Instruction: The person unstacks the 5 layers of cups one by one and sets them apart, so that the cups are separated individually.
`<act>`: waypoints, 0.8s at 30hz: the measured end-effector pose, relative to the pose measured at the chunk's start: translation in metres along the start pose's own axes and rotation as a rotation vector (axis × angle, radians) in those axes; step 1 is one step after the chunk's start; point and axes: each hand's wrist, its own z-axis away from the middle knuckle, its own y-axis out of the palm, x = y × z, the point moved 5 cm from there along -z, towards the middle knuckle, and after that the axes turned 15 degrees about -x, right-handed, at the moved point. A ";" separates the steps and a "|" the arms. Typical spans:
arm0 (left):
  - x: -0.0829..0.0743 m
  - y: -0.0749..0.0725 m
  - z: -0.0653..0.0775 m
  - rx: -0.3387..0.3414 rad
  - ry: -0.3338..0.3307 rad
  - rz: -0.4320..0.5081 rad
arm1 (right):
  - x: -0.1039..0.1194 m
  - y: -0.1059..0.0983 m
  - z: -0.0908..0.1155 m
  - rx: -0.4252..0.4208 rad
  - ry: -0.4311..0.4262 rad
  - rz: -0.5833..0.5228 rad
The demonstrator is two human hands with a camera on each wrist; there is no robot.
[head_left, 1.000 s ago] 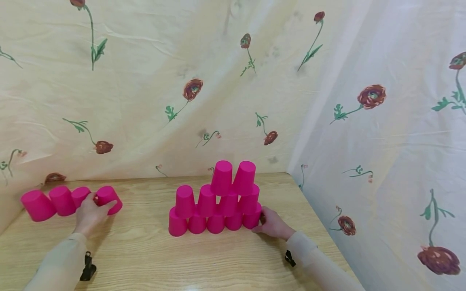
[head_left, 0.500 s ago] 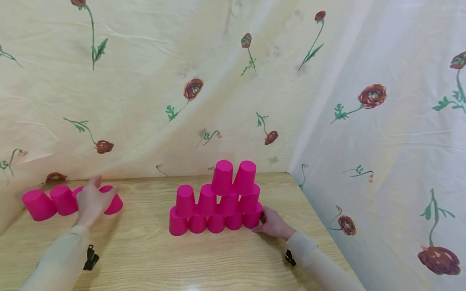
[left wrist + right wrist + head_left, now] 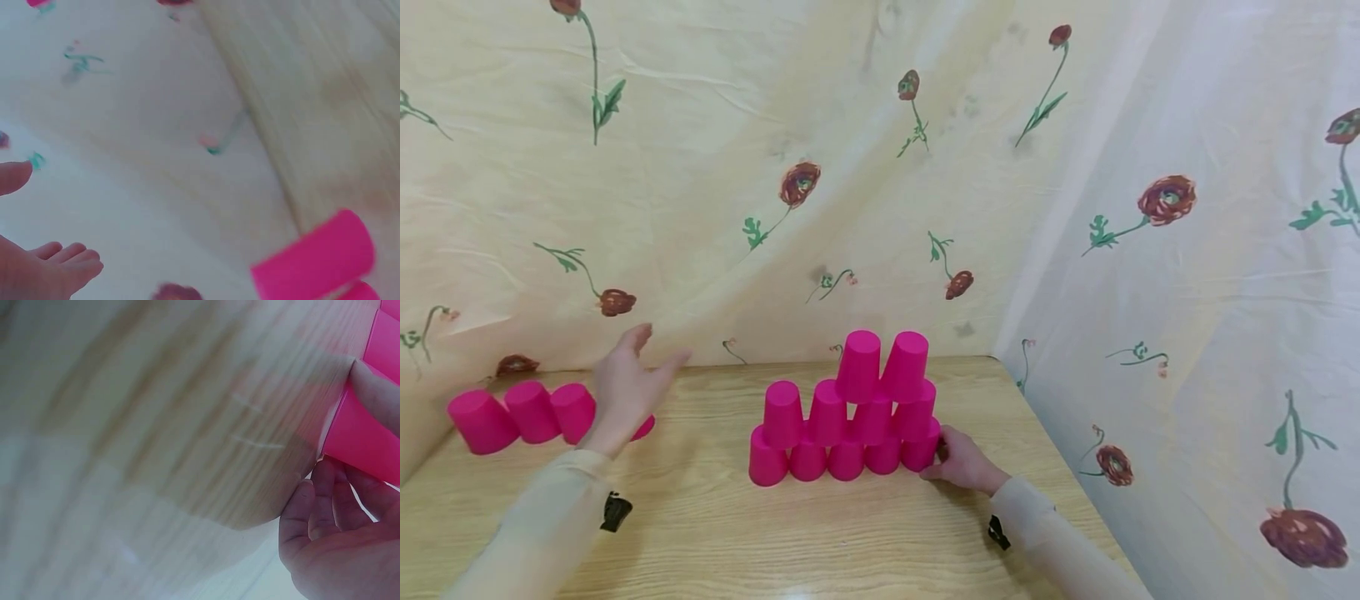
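Observation:
My left hand (image 3: 625, 387) is raised over a row of upside-down pink cups (image 3: 572, 412) on the left of the table. Its thumb and fingers are spread with nothing between them, as the left wrist view also shows. One cup (image 3: 643, 427) is mostly hidden behind that hand. In the middle stands a pyramid of pink cups (image 3: 846, 461) in three levels, two cups on top. My right hand (image 3: 964, 462) holds the bottom row's right-end cup (image 3: 359, 434) low down, thumb on one side and curled fingers on the other.
Under everything lies a wood-grain table (image 3: 737, 533). A flowered cloth (image 3: 700, 167) hangs behind it and along the right side. A small black clip-like object (image 3: 616, 511) shows beside the left sleeve, another black object (image 3: 997, 532) beside the right.
My left hand has risen from among the left cups and moved right, uncovering the third cup and covering most of the fourth. The right hand and the pyramid look unmoved.

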 end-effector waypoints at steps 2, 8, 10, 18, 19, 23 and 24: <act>-0.018 0.005 0.004 0.024 0.029 0.052 | 0.000 0.000 0.000 0.000 0.002 0.002; -0.060 0.021 0.020 0.079 0.113 0.175 | 0.000 0.000 0.000 -0.010 0.006 0.002; -0.069 0.026 0.024 0.096 0.128 0.194 | 0.000 -0.001 -0.001 -0.011 0.008 0.003; -0.090 0.044 0.041 0.173 0.120 0.213 | -0.001 0.000 -0.001 -0.016 0.028 0.009; -0.092 0.046 0.043 0.181 0.120 0.218 | -0.001 0.000 -0.001 -0.017 0.031 0.009; -0.101 0.056 0.050 0.205 0.130 0.235 | -0.001 0.000 -0.001 -0.016 0.031 0.008; -0.104 0.059 0.051 0.211 0.136 0.236 | 0.000 0.000 -0.001 -0.017 0.029 0.007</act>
